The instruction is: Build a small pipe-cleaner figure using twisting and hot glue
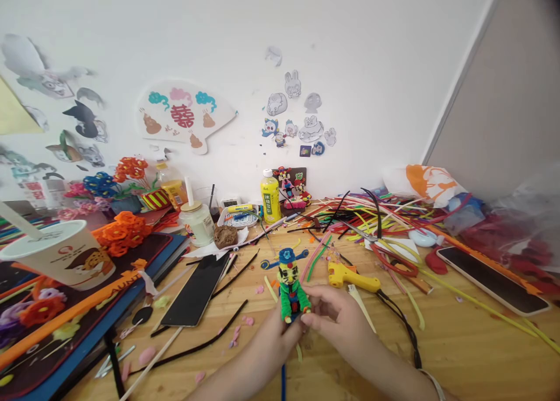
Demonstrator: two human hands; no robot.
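Note:
Upright at the middle of the table's near side is a small pipe-cleaner figure [289, 273] with a blue winged hat, a yellow face and green sleeves. My left hand [279, 341] grips it from below and behind, so its lower end is hidden. With bent fingers and thumb, my right hand [339, 318] pinches the figure's sleeve on the right side. A blue stem [283, 382] shows beneath my left hand. Just beyond my right hand lies a yellow hot glue gun [353, 277] with a black cord.
A black phone [195, 290] lies left of my hands, another phone [492, 280] far right. Loose pipe cleaners [350, 211] are heaped at the back right. A paper cup [61, 254] stands left, a yellow bottle [270, 197] by the wall. Black strips and pink scraps are scattered about.

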